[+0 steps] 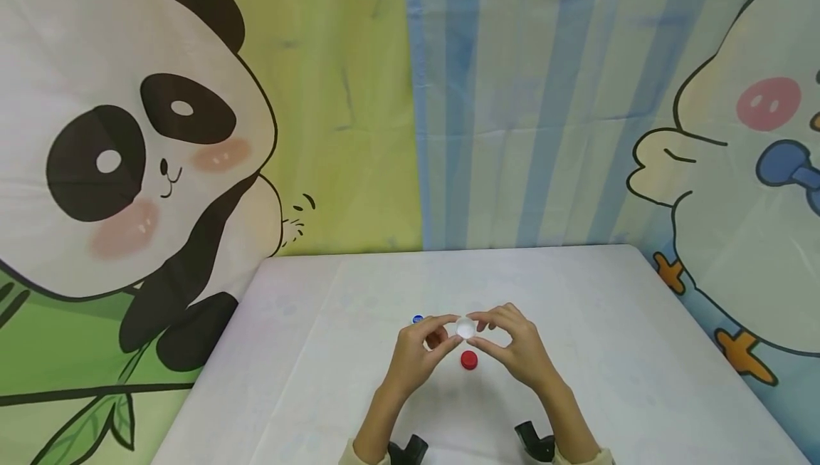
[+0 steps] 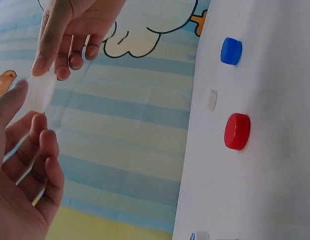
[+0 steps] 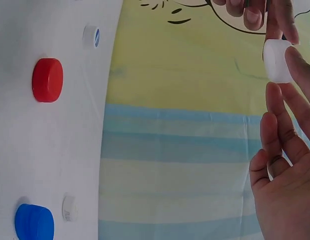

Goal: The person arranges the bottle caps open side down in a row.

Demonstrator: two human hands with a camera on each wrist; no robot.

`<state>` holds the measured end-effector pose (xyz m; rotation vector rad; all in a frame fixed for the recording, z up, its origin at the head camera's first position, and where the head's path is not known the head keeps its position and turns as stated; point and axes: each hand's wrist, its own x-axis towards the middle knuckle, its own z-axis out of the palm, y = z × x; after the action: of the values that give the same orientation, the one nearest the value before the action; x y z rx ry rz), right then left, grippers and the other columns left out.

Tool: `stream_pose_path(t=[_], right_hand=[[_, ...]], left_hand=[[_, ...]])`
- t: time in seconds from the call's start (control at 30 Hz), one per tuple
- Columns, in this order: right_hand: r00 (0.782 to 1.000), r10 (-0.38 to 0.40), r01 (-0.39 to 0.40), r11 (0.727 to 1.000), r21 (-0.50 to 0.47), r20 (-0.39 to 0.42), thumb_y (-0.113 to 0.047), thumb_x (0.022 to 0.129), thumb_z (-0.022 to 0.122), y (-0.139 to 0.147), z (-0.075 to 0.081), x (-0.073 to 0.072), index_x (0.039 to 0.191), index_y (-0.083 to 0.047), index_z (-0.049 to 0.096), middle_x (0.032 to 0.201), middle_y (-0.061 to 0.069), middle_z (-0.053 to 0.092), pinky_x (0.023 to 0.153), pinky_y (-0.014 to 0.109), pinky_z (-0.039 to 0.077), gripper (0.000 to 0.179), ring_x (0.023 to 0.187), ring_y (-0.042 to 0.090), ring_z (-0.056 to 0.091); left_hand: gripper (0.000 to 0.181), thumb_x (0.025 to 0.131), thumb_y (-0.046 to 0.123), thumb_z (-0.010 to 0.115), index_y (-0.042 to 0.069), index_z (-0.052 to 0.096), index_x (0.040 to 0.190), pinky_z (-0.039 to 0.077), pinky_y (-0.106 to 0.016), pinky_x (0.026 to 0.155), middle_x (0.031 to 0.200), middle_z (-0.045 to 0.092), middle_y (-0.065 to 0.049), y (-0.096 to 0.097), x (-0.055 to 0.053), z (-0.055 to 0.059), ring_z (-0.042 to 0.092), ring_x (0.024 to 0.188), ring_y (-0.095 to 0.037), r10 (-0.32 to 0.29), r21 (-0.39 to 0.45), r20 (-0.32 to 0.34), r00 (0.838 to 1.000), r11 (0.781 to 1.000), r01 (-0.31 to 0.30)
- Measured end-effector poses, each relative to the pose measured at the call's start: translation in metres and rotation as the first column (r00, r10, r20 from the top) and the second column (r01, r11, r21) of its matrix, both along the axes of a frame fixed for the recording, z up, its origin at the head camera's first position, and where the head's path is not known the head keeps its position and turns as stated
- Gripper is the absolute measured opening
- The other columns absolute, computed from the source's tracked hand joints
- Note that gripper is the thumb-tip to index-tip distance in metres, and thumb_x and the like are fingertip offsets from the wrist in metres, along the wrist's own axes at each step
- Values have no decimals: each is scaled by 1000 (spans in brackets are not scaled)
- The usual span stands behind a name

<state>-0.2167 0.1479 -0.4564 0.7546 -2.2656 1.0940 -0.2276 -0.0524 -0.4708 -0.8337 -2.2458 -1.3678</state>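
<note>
- Held up over a white table [image 1: 346, 365], well clear of its top: a round white plastic cap [image 1: 465, 329], touched by both hands at once.
- Grasped from eight o'clock by the left hand [image 1: 416, 352], pinching the cap's rim between thumb and forefinger, other fingers loosely bent.
- Grasped from four o'clock by the right hand [image 1: 516, 345], with thumb and forefinger likewise at the rim.
- Lying at six o'clock from the held cap in the head view: a round red plastic cap [image 1: 469, 359], in plain sight between the wrists.
- Lying toward ten o'clock, just past the left fingertips: a small white cap with a blue top [image 1: 418, 319].
- Seen in the left wrist view, at twelve o'clock from the red cap: a round blue plastic cap [image 2: 231, 51]; nearer, between ten and eleven: a small translucent whitish cap [image 2: 211, 100]. Cannot make out either in the head view, with the right hand in the way.
- Near the forearms, at five and seven o'clock: black tube-like pieces [image 1: 537, 442].
- Behind the table: a printed curtain [image 1: 487, 95].
</note>
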Motion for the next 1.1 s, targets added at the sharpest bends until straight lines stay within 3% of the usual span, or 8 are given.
stream_pose_path(t=[0.07, 0.13, 0.3, 0.37, 0.53, 0.77, 0.93, 1.1], right_hand=[[1000, 1, -1, 1000, -7, -10, -23, 73, 74, 0, 0, 0, 105, -19, 65, 81, -8, 58, 65, 22, 40, 33, 83, 8, 49], [1000, 0, 0, 1000, -14, -22, -20, 72, 75, 0, 0, -1, 104, -18, 65, 80, -5, 59, 65, 21, 39, 34, 82, 9, 50], [999, 8, -9, 999, -36, -46, -16, 68, 78, -1, -2, -1, 103, -13, 66, 79, -3, 60, 64, 16, 36, 37, 80, 14, 51], [999, 10, -12, 999, -40, -40, -16, 68, 77, -1, -2, -1, 104, -13, 66, 80, -5, 59, 64, 16, 36, 37, 80, 13, 51], [999, 14, -15, 999, -42, -29, -18, 70, 76, 0, -2, 0, 106, -20, 65, 79, -8, 59, 62, 19, 38, 38, 80, 8, 50], [998, 27, -29, 999, -45, -51, -22, 72, 75, -1, -2, 0, 107, -23, 64, 80, -8, 58, 61, 20, 39, 37, 80, 6, 49], [1000, 19, -19, 999, -42, 2, -27, 74, 73, -1, -3, 1, 108, -24, 64, 81, -7, 58, 61, 21, 39, 36, 80, 13, 51], [1000, 13, -13, 999, -38, 14, -28, 74, 73, -2, -4, 1, 107, -24, 64, 82, -7, 58, 61, 21, 39, 35, 80, 10, 50]], left_hand=[[27, 85, 35, 59, 18, 65, 105, 46, -18, 56, 67, 55, 9, 0, 1, 1, 50, 60, -2, -1, 28, 50, 999, 1000, -1], [28, 86, 36, 57, 18, 65, 105, 46, -20, 54, 68, 57, 5, 1, 2, 2, 51, 59, -4, -19, 57, 142, 990, 998, 11], [26, 88, 32, 56, 14, 65, 104, 45, -22, 51, 75, 60, -3, 1, 7, 9, 54, 58, -9, -74, 75, 360, 930, 996, 51], [23, 88, 28, 56, 11, 66, 102, 45, -22, 52, 78, 60, -3, 1, 12, 17, 54, 59, -11, -85, 79, 383, 920, 995, 59], [20, 88, 22, 58, 6, 67, 96, 46, -22, 52, 77, 59, -3, 1, 22, 34, 55, 60, -13, -103, 114, 399, 911, 992, 62], [22, 87, 27, 59, 9, 68, 94, 46, -25, 58, 73, 56, -1, -2, 21, 33, 53, 60, -9, -128, 153, 479, 869, 986, 61], [21, 87, 27, 59, 9, 69, 93, 47, -28, 58, 70, 56, -1, -2, 20, 33, 52, 60, -8, -135, 167, 491, 861, 984, 59], [22, 86, 27, 60, 9, 69, 93, 46, -26, 57, 71, 55, -1, -2, 19, 30, 51, 59, -8, -131, 176, 503, 854, 983, 47]])
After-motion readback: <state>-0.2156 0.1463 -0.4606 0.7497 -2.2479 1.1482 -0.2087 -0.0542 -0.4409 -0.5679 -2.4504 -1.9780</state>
